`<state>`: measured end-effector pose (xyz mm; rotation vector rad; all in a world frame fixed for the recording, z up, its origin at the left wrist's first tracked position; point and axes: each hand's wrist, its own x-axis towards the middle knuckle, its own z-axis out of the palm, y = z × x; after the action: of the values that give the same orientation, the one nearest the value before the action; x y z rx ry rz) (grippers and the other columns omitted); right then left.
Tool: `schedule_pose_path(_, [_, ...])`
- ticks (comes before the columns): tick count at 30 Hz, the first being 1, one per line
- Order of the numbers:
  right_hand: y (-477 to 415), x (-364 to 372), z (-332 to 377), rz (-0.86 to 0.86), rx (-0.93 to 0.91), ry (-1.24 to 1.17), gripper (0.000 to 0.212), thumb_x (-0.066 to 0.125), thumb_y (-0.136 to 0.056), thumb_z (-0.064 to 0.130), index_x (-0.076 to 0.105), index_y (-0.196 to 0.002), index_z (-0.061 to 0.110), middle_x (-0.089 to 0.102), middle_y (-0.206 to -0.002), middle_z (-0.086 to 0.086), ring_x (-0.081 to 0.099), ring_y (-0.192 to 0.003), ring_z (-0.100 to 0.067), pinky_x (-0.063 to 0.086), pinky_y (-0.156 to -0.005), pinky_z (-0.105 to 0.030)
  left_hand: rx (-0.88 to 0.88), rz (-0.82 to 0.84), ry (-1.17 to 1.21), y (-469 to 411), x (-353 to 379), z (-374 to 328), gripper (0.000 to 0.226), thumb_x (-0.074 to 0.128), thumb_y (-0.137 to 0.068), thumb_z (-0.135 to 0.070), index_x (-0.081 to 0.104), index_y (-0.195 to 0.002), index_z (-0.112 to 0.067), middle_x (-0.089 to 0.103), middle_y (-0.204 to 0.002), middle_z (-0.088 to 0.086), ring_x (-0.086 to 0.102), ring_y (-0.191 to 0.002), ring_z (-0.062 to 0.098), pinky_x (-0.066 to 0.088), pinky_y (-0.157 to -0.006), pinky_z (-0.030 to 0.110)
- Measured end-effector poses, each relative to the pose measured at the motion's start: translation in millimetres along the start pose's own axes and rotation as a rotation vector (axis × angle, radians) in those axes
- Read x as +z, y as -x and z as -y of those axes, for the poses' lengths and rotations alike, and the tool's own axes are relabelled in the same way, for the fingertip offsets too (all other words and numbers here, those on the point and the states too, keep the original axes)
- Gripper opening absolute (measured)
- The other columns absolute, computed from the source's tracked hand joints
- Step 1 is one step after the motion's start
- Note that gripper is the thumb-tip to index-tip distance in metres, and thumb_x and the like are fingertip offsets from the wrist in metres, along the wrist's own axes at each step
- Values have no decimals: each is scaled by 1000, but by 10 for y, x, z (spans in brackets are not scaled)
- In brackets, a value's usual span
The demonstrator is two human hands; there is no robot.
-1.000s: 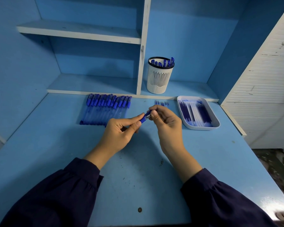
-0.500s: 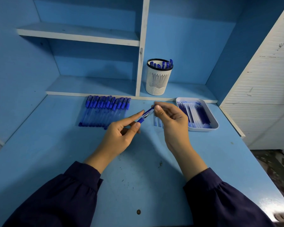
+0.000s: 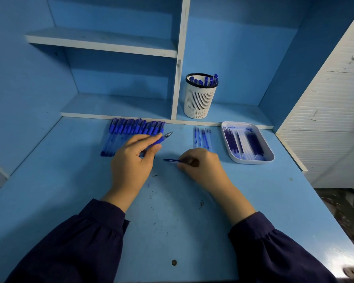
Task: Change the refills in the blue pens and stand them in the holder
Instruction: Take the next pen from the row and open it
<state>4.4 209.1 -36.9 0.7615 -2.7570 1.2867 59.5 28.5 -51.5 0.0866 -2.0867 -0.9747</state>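
Observation:
My left hand [image 3: 131, 160] grips a blue pen [image 3: 161, 138] by its barrel, silver tip pointing up and right. My right hand [image 3: 200, 164] pinches a thin blue piece [image 3: 171, 160], a refill or cap, low over the desk; most of it is hidden in my fingers. A row of several blue pens [image 3: 135, 131] lies behind my left hand. Several loose refills [image 3: 201, 137] lie behind my right hand. The white slotted holder [image 3: 199, 99] stands on the low shelf with several blue pens in it.
A white tray [image 3: 228, 144] with several refills sits at the right of the blue desk [image 3: 172, 221]. Shelves and a white divider [image 3: 178, 78] rise behind. A white slatted panel [image 3: 335, 99] closes the right side.
My hands have come apart. The right hand dropped toward the desk with the thin blue piece; the left hand kept the pen and shifted left.

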Motion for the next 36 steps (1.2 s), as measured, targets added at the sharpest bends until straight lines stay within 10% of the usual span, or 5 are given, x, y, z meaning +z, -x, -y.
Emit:
schedule_pose_path(12, [-7,-59,166,-56,78,-544,18,71,-86,25,71,-100,13,68,-77,-11,61,-68,-10,53,-71,-30,107,114,73,28,35,-8,25,77,-83,-15,76,-106,-23,70,-99,-16,66,-84,2,55,-67,30])
schedule_pose_path(21, [11,-61,111,-86,-141,-376,16,64,-87,-3,67,-87,13,66,-82,5,60,-74,-4,46,-75,-16,170,209,77,37,77,55,22,72,-88,-7,76,-107,-17,63,-85,-23,54,-62,-1,36,-51,11])
schedule_pose_path(27, [30,-103,133,-39,-69,-479,15,71,-86,13,62,-97,9,65,-81,-7,60,-71,-15,50,-69,-22,182,216,98,40,60,76,22,70,-90,-10,75,-110,-17,72,-96,-10,66,-71,14,54,-56,38])
schedule_pose_path(36, [37,-104,141,-2,-37,-483,14,70,-88,15,63,-98,8,65,-81,-7,57,-70,-9,49,-69,-22,183,210,99,35,54,58,20,69,-91,-12,75,-109,-17,70,-96,-14,67,-77,8,56,-60,32])
